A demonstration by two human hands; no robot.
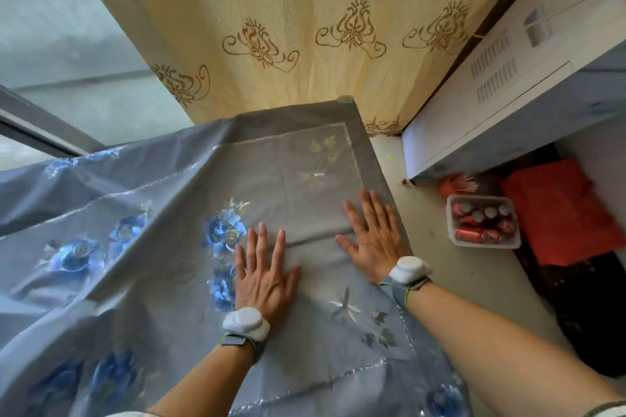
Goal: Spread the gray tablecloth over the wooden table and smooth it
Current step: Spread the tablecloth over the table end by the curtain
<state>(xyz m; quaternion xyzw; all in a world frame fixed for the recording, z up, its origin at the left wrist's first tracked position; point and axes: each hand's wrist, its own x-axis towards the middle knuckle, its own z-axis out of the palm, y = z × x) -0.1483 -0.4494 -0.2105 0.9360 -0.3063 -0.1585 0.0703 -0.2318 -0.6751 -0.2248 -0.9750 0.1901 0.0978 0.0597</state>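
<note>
A gray tablecloth (298, 186) printed with blue flowers and pale silver sprays covers the surface in front of the person; the table beneath it is entirely hidden. Toward the far right corner the cloth lies flat and its darker border band runs straight along the edge, while on the left it rises in loose diagonal folds and hangs unevenly. Both hands press palm-down on the cloth with nothing gripped. The left hand (262, 276) lies near the middle beside a blue flower, fingers straight and slightly spread. The right hand (374, 239) rests just inside the right border, fingers extended and close together, thumb held out to the side. Each wrist carries a white device on a gray strap. Behind the table hangs a pale yellow curtain (305, 27) with brown embroidered motifs, and to its left is a window (67, 54) with a gray frame. At right stands a white appliance (508, 85) with vent slots. On the light floor (440, 247) beside the table sits a clear plastic container (482, 221) holding red cans, next to something red (559, 210) that cannot be identified.
</note>
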